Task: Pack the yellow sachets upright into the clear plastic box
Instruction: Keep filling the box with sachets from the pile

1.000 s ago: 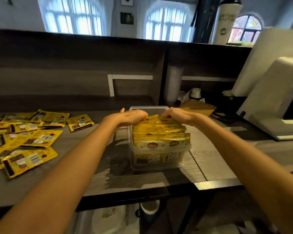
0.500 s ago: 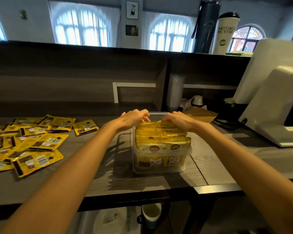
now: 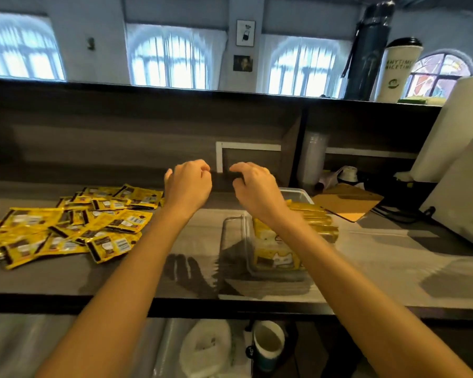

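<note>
The clear plastic box stands on the grey wooden counter, right of centre. It holds a row of yellow sachets standing upright, partly hidden by my right forearm. Several loose yellow sachets lie flat in a pile at the left. My left hand hovers above the counter, left of the box, fingers loosely curled and holding nothing. My right hand hangs over the box's far left end, fingers hooked downward, also empty.
A brown board lies just right of the box. A large white machine fills the right side, with a black cable before it. A raised dark back wall closes the counter. A cup stands below the front edge.
Both hands have let go of the sachet tops in the box and risen above it. The view has tilted up and the box now sits further right.
</note>
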`<action>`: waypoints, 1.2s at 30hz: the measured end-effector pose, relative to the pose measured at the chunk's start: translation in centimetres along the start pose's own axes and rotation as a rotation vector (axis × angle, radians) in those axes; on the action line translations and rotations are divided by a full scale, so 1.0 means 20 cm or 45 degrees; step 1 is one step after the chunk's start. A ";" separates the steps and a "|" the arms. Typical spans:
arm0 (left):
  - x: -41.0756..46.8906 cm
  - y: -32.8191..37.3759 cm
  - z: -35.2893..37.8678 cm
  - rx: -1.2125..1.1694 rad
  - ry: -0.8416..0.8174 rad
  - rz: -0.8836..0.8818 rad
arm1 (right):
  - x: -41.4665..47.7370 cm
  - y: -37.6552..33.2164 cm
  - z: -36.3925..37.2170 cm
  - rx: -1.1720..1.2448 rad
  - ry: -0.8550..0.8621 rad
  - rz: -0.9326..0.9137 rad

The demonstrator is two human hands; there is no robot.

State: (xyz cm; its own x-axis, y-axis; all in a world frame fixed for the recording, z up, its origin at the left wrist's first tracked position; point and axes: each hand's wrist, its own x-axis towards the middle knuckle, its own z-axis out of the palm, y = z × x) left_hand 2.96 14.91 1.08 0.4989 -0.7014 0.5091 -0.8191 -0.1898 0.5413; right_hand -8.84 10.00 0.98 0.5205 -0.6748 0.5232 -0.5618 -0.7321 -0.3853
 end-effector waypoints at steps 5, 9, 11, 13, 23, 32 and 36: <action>-0.13 -0.42 -0.08 0.333 -0.133 -0.301 | -0.06 -0.20 0.38 0.026 -0.317 -0.108; -0.21 -0.71 -0.09 0.547 -0.355 -0.487 | -0.09 -0.30 0.66 -0.014 -0.638 -0.229; -0.23 -0.81 -0.08 0.558 -0.441 -0.520 | -0.10 -0.35 0.73 -0.035 -0.704 -0.331; -0.25 -0.86 -0.06 0.531 -0.533 -0.500 | -0.09 -0.38 0.76 -0.065 -0.793 -0.393; -0.19 -0.77 0.05 0.126 -0.455 -0.271 | -0.04 -0.19 0.64 -0.223 -0.569 -0.038; -0.07 -0.79 0.19 0.451 -0.496 -0.343 | -0.03 -0.10 0.69 -0.299 -0.596 -0.191; -0.08 -0.76 0.16 0.234 -0.275 -0.292 | -0.01 -0.06 0.65 -0.198 -0.603 -0.147</action>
State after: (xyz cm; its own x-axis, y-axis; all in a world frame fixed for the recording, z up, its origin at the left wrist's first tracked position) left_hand 13.71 16.81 -10.10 0.6204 -0.7513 0.2249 -0.7398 -0.4655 0.4858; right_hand 0.06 9.81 -8.57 0.7988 -0.5852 0.1396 -0.5539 -0.8059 -0.2089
